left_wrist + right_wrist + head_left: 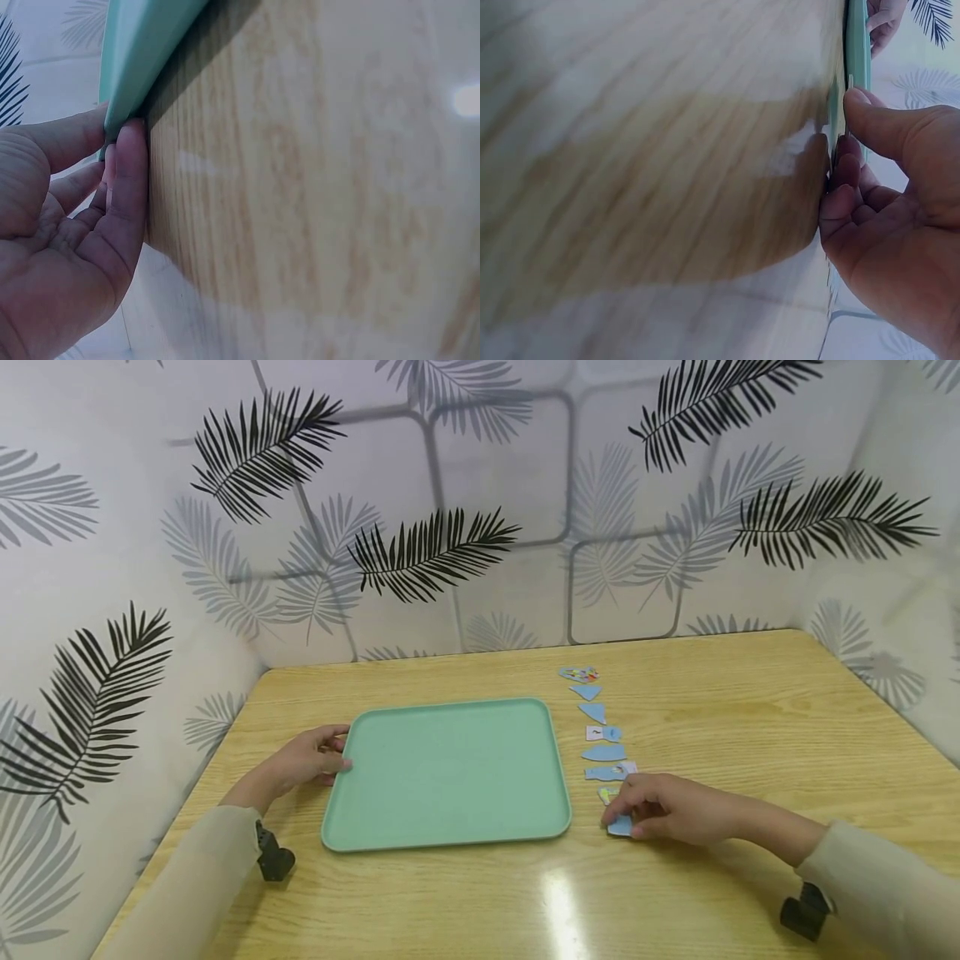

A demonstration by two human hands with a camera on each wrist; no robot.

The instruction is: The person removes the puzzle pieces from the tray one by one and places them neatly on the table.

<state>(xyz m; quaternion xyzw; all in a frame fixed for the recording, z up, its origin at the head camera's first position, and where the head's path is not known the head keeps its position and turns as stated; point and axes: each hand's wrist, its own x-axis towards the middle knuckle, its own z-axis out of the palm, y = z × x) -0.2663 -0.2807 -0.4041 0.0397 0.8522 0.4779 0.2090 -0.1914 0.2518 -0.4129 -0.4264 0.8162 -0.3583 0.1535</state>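
Observation:
A mint-green tray (450, 777) lies on the wooden table, its inside bare. At its left rim, my left hand (307, 758) pinches the edge; the left wrist view shows the thumb and fingers on either side of the tray's edge (142, 60). To the right of the tray, my right hand (671, 810) pinches a small flat light-blue puzzle piece (620, 827) between thumb and fingers, low over the table. In the right wrist view the piece (850, 81) appears as a thin edge by the thumb. Just beyond these fingers lies a piece with a yellow print (606, 795), partly covered.
Several more flat cut-out pieces run in a column away from me along the tray's right side, among them a plain blue one (604, 753) and a multicoloured one (579, 674). Behind the wooden table (750, 710) stands a leaf-patterned wall (510, 485).

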